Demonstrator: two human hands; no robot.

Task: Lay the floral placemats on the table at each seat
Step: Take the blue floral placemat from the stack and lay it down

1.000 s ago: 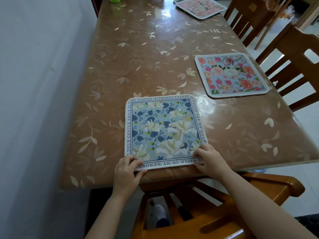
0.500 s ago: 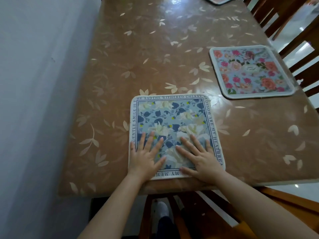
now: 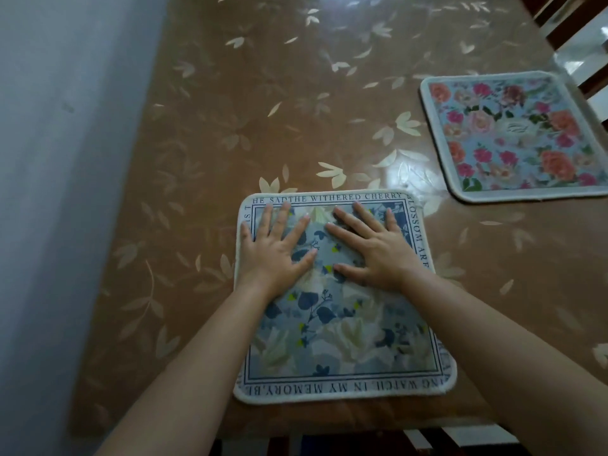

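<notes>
Both hands lie flat, fingers spread, on the blue floral placemat [image 3: 339, 324]: left hand [image 3: 278, 250], right hand [image 3: 375, 248]. The pink placemat [image 3: 513, 136] lies apart, to its far right.

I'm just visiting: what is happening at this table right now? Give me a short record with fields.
left hand: flat, fingers spread, pressing on the blue placemat
right hand: flat on the same mat, beside the left
blue placemat: lies flat near the table edge closest to the person
pink placemat: flat by the right edge, untouched
table: brown, leaf-patterned cover
</notes>
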